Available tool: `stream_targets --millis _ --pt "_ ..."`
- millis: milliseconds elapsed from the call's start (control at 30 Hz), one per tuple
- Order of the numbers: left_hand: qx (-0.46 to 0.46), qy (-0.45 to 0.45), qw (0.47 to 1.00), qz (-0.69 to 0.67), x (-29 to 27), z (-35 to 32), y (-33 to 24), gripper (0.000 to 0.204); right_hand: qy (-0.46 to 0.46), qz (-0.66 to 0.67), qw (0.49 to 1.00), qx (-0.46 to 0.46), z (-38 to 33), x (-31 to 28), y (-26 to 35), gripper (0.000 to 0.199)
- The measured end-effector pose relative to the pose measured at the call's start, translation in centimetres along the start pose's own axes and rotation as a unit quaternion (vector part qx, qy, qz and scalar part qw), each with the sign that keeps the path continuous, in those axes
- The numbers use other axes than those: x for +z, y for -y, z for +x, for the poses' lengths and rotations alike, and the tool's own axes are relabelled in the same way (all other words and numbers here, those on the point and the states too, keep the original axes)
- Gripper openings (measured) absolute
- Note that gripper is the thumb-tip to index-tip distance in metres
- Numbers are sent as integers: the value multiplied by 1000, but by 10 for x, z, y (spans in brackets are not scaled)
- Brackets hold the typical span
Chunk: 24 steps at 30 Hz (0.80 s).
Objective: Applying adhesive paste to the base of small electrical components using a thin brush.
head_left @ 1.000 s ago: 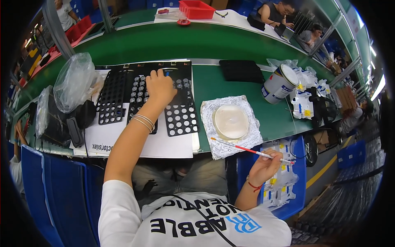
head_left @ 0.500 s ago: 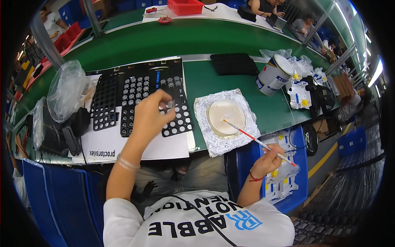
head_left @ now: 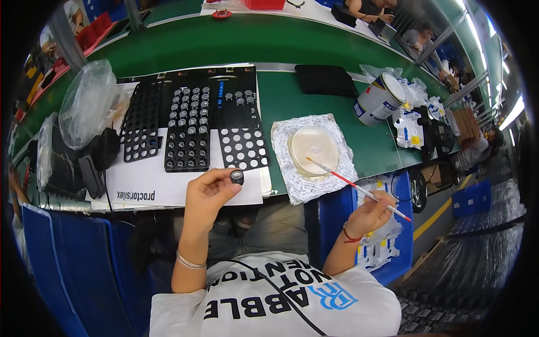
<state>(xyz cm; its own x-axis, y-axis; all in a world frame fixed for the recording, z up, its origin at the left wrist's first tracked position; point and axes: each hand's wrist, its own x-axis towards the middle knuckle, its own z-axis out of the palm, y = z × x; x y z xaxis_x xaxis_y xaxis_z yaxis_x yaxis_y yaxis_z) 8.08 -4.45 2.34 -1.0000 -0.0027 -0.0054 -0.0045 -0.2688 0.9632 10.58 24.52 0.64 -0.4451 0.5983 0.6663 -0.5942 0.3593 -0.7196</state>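
Observation:
My left hand [head_left: 209, 194] is closed in a pinch on a small round black part [head_left: 237, 177] with a clear, shiny top. It is in front of a black tray with holes [head_left: 244, 149]. My right hand [head_left: 370, 215] grips a thin paintbrush [head_left: 359, 190] with a red and white handle. The bristle tip is at a shallow round dish [head_left: 300, 145] of pale, whitish content. Under the dish lies a crumpled, printed white sheet [head_left: 286, 182]. Left of the holed tray, another black tray [head_left: 188, 147] holds several similar round parts in rows.
A third black tray [head_left: 140, 121] lies farther left, beside a clear plastic bag [head_left: 87, 106]. At the back right stand a tilted metal can [head_left: 379, 100] and white plastic pieces [head_left: 409, 128]. A black pad [head_left: 325, 80] is behind the dish. A blue bin [head_left: 403, 238] stands beside my right arm.
My left hand has drawn back toward me from above the trays, and the round black part now shows clearly in its fingers. My right hand keeps the brush tip at the dish.

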Motion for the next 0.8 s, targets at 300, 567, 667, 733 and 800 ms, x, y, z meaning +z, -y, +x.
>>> stream_targets --millis 300,567,667,733,800 --pt "-42 44 990 -130 -2 -7 6 21 51 289 950 108 -13 38 34 28" --pt "-45 79 990 -105 -4 -9 6 18 101 322 933 127 -20 45 35 25" --pt "-47 99 988 -113 -3 -9 7 17 96 305 939 123 -20 46 34 25" --pt "-50 105 985 -124 -4 -10 10 17 97 297 942 122 -20 46 32 25" --pt "-77 107 983 -129 -5 -12 13 17 89 285 946 125 -20 44 30 25"
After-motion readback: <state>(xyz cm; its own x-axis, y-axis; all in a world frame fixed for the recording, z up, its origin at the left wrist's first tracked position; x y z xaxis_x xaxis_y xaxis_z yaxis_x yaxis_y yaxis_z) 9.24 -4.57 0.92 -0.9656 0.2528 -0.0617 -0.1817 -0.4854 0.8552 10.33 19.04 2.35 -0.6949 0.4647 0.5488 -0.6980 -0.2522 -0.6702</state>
